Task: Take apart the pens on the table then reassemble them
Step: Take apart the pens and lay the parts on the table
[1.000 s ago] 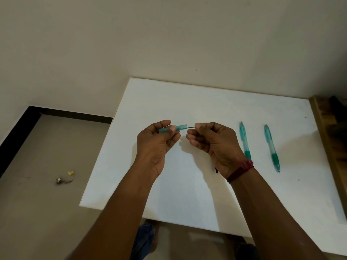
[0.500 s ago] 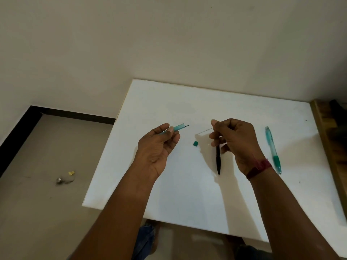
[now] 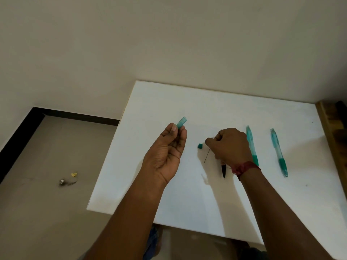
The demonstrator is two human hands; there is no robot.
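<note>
A knotted red thread band [image 3: 244,168] wraps the wrist of the right hand [image 3: 230,145], and both forearms [image 3: 131,212] are bare.

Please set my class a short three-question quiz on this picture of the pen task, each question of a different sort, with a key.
1. Multiple choice: what does the left hand hold? A a teal tube; B a spring; C a ruler.
2. True or false: the right hand, pinching a thin rod, has two whole pens lying on the table to its right.
3. Fill in: the small teal cap lies on the table between the two ____.
Key: 1 A; 2 true; 3 hands.
</note>
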